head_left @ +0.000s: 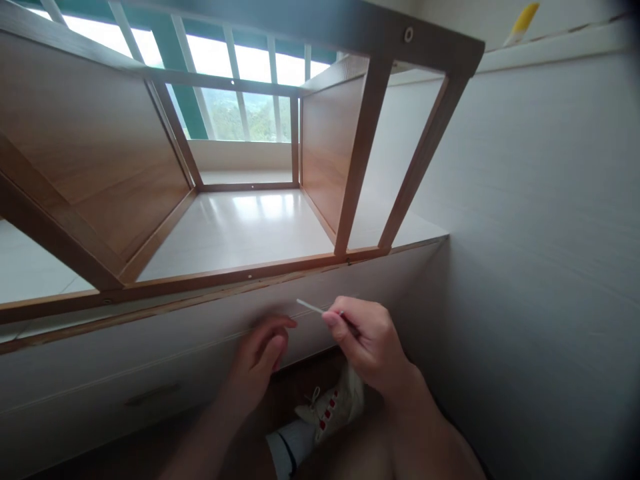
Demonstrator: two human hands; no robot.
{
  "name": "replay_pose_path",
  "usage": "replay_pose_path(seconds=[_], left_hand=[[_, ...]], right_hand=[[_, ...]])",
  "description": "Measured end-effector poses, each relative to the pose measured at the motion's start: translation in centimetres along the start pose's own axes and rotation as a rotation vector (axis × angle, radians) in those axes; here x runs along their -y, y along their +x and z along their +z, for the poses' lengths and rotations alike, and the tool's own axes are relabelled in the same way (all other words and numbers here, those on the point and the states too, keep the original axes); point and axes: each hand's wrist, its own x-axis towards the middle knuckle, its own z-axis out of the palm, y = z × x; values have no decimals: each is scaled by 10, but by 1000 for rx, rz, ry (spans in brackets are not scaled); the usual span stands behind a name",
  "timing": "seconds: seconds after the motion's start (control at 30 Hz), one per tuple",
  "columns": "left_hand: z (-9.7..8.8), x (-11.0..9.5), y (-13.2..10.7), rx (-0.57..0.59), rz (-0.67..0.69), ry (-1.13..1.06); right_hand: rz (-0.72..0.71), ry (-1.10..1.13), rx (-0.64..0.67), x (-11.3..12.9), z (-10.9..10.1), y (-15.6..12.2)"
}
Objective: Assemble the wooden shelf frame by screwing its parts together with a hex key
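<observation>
My right hand (373, 337) pinches a hex key (310, 306), a thin pale metal rod whose tip points left; its other end is hidden in my fingers. To its left is my left hand (260, 350), slightly blurred, its fingers loosely bent and the thumb apart from the index finger. I see nothing held in it. Both hands are in front of the white ledge's front face, below a brown wooden frame (295, 264). That frame has side panels and uprights, with a round bolt head (409, 35) in its dark upper corner and small holes along the lower rail.
The frame stands on a white surface (235, 227) with a chipped front edge. A white wall (540, 200) closes the right side, with a yellow-tipped object (524, 23) on its top. Behind is a barred window (225, 107). Below my hands is a shoe (330, 407) with red-striped lacing.
</observation>
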Motion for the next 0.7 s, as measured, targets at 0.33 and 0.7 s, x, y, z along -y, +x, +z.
replay_pose_path(seconds=[0.33,0.7], left_hand=[[63,104,-24,505,-267,658],[69,130,-46,705,-387,723]], right_hand=[[81,-275,-410,-18,-14,-2],[72,-262,-411,-20,-13,-1]])
